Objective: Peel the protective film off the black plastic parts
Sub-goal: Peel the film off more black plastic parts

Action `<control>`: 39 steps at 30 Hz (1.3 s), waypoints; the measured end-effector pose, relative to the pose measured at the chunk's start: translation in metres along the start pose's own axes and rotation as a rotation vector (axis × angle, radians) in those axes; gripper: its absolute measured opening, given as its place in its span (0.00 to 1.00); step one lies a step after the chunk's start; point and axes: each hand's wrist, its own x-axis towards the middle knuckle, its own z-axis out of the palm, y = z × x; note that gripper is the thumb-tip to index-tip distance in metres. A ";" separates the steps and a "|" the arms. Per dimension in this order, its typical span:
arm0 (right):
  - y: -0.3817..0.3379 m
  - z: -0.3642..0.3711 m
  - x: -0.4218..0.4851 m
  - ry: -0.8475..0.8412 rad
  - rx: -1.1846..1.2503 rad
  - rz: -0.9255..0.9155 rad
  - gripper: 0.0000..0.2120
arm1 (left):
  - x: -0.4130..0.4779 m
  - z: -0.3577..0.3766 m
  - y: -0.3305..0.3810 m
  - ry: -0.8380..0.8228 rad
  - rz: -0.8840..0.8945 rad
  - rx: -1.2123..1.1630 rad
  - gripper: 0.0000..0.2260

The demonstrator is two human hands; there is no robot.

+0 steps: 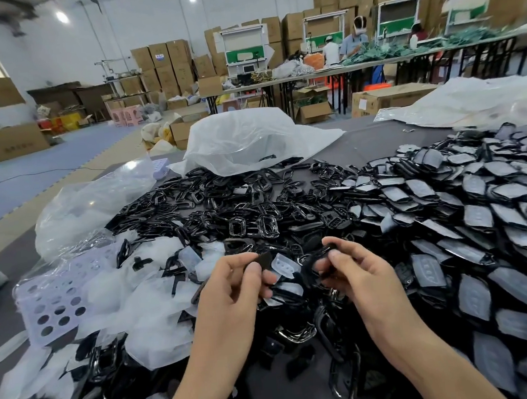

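Two grips | left hand pinching film | right hand pinching black part | long axis seemingly left-right

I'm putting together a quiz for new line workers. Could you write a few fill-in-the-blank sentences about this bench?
Translucent film shows between the left hand and right hand; the right hand grips a part coloured ___.
Parts still film-covered are piled on the person's ___.
The perforated lilac tray lies on the person's ___.
Missing words: black; right; left.
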 end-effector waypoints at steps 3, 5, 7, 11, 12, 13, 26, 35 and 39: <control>-0.006 -0.005 0.003 0.035 0.305 0.076 0.11 | -0.001 0.002 0.001 -0.026 -0.060 -0.111 0.04; -0.010 -0.008 0.002 -0.006 0.469 0.119 0.08 | -0.001 0.002 0.001 -0.034 -0.097 -0.170 0.03; -0.013 -0.009 0.000 -0.074 0.536 0.154 0.12 | 0.000 0.003 0.000 -0.046 -0.133 -0.219 0.03; -0.014 -0.004 -0.001 -0.145 0.506 0.170 0.15 | 0.002 0.004 -0.002 -0.059 -0.181 -0.295 0.03; -0.013 -0.003 -0.001 -0.136 0.470 0.162 0.12 | 0.002 0.004 -0.002 -0.056 -0.186 -0.306 0.03; -0.011 -0.001 -0.001 -0.123 0.423 0.152 0.11 | 0.001 0.004 -0.002 -0.054 -0.188 -0.311 0.03; -0.009 0.014 -0.018 -0.421 0.088 0.064 0.17 | -0.010 0.013 0.007 -0.056 0.062 -0.044 0.11; -0.014 0.009 -0.021 -0.475 -0.102 0.006 0.17 | -0.004 -0.007 0.006 -0.374 -0.061 -0.076 0.15; -0.011 0.009 -0.023 -0.482 -0.217 -0.033 0.15 | 0.000 -0.013 0.004 -0.368 -0.014 0.066 0.15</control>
